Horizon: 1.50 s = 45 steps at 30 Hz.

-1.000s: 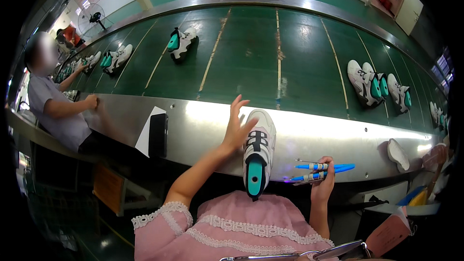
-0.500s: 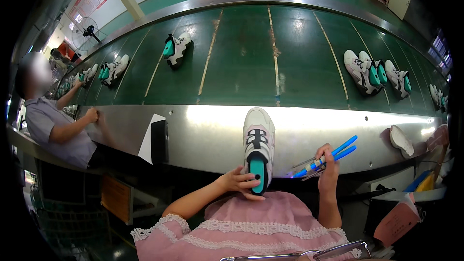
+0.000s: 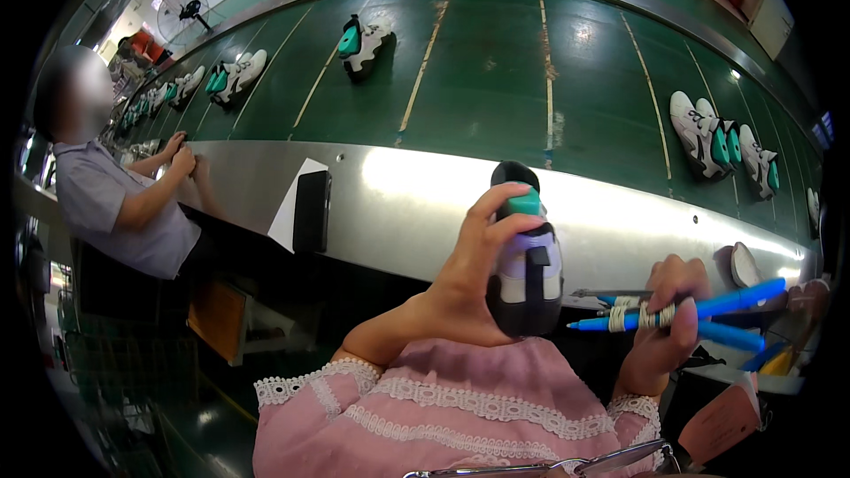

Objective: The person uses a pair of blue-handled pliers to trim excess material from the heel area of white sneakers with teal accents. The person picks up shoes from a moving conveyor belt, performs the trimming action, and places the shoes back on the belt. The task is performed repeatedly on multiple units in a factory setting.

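Observation:
My left hand (image 3: 462, 279) is closed round a white and black sneaker (image 3: 542, 283), held up in front of my chest with its heel turned toward me. A teal shoe last (image 3: 524, 203) fills the shoe opening, and my fingers press on it. My thumb is near the black sole at the heel. To the right, my right hand (image 3: 680, 327) grips a bundle of blue pen-like sticks (image 3: 620, 321) wound with pale bands. Thin metal rods run along the bundle, and its pointed ends face the sneaker without touching it.
Beyond the metal ledge (image 3: 416, 186), a green conveyor (image 3: 496, 80) carries more sneakers (image 3: 708, 142) with teal lasts. A black flat object (image 3: 312, 212) lies on the ledge at left, an insole-like piece (image 3: 744, 264) at right. A co-worker (image 3: 124, 186) sits at far left.
The sneaker has been lifted off the ledge and tipped so its heel shows. My right hand has moved right and turned the blue bundle to point left. The view has shifted.

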Motion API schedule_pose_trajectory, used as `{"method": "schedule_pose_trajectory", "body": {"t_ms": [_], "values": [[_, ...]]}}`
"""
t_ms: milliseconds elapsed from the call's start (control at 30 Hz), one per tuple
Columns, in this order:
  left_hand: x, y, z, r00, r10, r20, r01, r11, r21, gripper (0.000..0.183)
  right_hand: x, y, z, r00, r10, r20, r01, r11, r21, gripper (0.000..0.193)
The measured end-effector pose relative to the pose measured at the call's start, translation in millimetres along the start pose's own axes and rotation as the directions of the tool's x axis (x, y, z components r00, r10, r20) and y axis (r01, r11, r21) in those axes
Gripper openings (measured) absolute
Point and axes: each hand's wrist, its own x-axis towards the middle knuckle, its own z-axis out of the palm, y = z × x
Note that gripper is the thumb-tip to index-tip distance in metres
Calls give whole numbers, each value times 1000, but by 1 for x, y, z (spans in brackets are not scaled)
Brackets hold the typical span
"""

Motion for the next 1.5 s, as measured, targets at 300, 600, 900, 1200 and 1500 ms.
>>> {"method": "schedule_pose_trajectory", "body": {"t_ms": [300, 600, 900, 1200, 1500], "values": [[0, 0, 8, 999, 21, -44, -22, 1000, -21, 79, -11, 14, 7, 973, -219, 70, 220, 975, -12, 31], [-3, -2, 2, 999, 10, -36, -11, 999, -30, 80, -11, 18, 18, 975, -220, 17, 220, 975, -23, 34], [-7, -5, -1, 998, -39, -54, 34, 995, -97, 81, -13, 16, 30, 982, -191, 10, 191, 979, -73, 38], [-10, -9, -6, 997, -31, -75, 24, 995, -93, 80, -13, 20, 37, 974, -228, -5, 227, 972, -52, 37], [-8, -11, -13, 996, 25, -80, -29, 999, -45, 81, -7, 19, 31, 950, -288, 119, 298, 952, -77, 36]]}}
